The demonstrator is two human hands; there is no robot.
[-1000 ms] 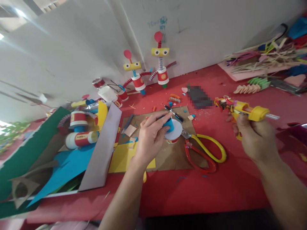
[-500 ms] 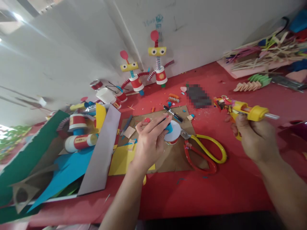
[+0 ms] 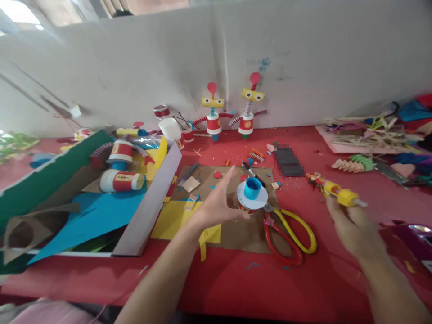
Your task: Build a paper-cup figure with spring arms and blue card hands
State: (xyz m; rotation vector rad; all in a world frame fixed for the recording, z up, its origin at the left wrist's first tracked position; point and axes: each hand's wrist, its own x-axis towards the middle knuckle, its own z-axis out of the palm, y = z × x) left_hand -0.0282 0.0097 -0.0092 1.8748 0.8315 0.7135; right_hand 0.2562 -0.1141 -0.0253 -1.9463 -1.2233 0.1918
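My left hand [image 3: 219,202] is over the brown cardboard [image 3: 243,234], its thumb and fingers spread around the left side of an upside-down paper cup, with nothing gripped. A blue paper ring [image 3: 253,188] stands on the white base [image 3: 242,198] of that cup. My right hand [image 3: 353,225] is closed on a yellow glue gun [image 3: 346,196] at the right, low over the red table. Scissors [image 3: 297,225] with one yellow and one red handle lie just right of the cup.
Two paper-cup robots [image 3: 213,123] stand by the grey wall. At the left, a green-sided box [image 3: 57,180] holds coloured paper and cup figures. Craft sticks [image 3: 371,135] lie back right; yellow paper [image 3: 175,220] and a black pen [image 3: 251,171] lie on the cardboard.
My left hand has come away from the blue ring, its fingers now spread beside the cup. My right hand has lowered the glue gun toward the table. The view has tilted and shifted.
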